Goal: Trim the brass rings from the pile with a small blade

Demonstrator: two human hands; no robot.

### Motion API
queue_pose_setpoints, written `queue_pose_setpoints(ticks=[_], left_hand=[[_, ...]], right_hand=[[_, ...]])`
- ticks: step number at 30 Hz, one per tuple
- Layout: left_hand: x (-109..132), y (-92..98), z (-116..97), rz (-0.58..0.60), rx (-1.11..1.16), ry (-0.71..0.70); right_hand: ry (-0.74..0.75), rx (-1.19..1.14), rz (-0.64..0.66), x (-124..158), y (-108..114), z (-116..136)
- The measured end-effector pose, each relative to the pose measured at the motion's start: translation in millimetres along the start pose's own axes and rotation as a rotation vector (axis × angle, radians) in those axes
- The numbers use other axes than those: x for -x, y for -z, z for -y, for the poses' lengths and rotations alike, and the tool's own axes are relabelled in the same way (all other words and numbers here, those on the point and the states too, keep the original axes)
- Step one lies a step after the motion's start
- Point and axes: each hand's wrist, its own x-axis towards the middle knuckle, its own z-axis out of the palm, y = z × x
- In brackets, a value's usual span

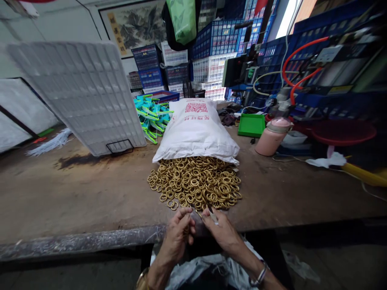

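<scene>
A heap of brass rings (195,182) spills from the open mouth of a white sack (196,129) lying on the wooden table (75,193). Just in front of the heap, at the table's near edge, my left hand (178,233) is closed around a small stack of brass rings. My right hand (220,231) sits beside it, fingers pinched on a thin metal tool (212,215) that points toward the left hand. The two hands almost touch.
A grey plastic tray (81,94) leans upright at the back left. Teal plastic parts (151,114) lie behind the sack. A green tray (251,125), a pink bottle (272,137) and a red stool (343,132) stand right. Blue and white crates (211,52) are stacked behind.
</scene>
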Motion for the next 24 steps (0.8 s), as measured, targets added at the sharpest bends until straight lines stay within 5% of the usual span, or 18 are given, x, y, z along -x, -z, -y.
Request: queue_pose_setpoints(ticks=[4,8,14,24], left_hand=[[-2,-7.7,4,0.054,-0.123,-0.012],[-3,-8.6,5,-0.016,-0.215,-0.024],[-2,-9.0,9,-0.017,-0.285,-0.098],[1,-8.7,5,0.075,-0.312,0.004]], right_hand=[[-0.103,-0.219,0.095,2,-3,5],[-0.178,-0.302,0.095,3,-8,6],[-0.085,-0.168,0.016,-2,-12,3],[-0.101,-0.192,-0.004,1,-14,2]])
